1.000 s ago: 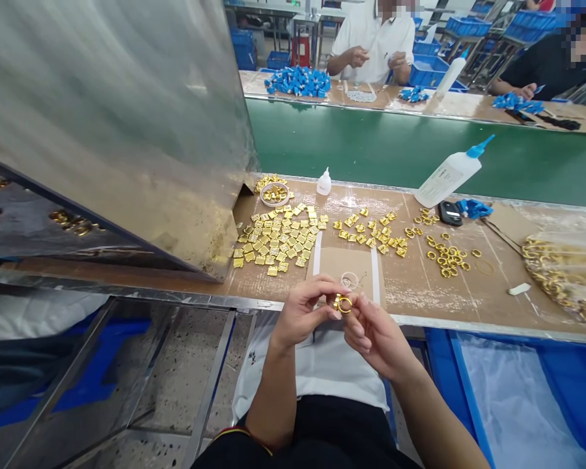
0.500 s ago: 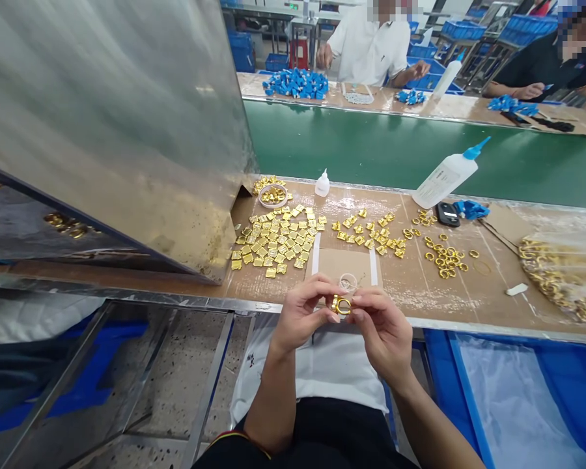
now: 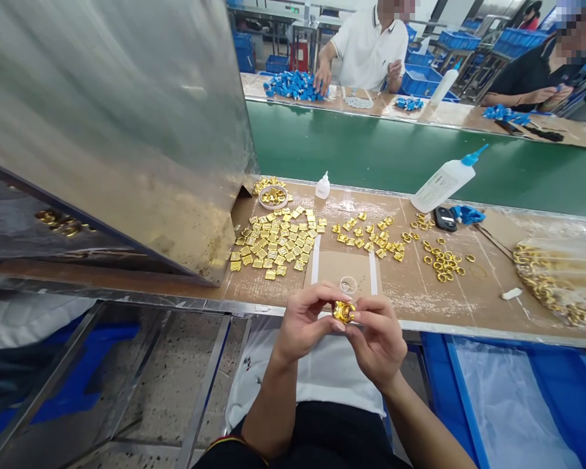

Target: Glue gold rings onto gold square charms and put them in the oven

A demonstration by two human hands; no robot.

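Between my two hands is a gold ring (image 3: 343, 312) with a squarish gold piece on it, held just over the table's front edge. My left hand (image 3: 303, 324) pinches it from the left with thumb and fingertips. From the right, my right hand (image 3: 379, 337) grips its other side the same way. A cardboard sheet (image 3: 339, 266) with white tape strips lies just beyond, and a small clear round lid (image 3: 348, 284) rests on it. Square gold plates (image 3: 273, 242) are spread to the left. Gold pieces (image 3: 370, 236) lie ahead, and loose gold rings (image 3: 445, 262) to the right.
A metal box (image 3: 127, 117) blocks the left. A small white bottle (image 3: 323, 187) and a large tilted bottle (image 3: 442, 185) stand at the back edge, before a green belt (image 3: 351, 140). On the right lies a plastic bag (image 3: 561, 280) of gold rings. Co-workers sit opposite.
My hands have turned the ring, so its round opening no longer faces me as plainly. Across the belt, a co-worker's hand has reached down to the blue pile.
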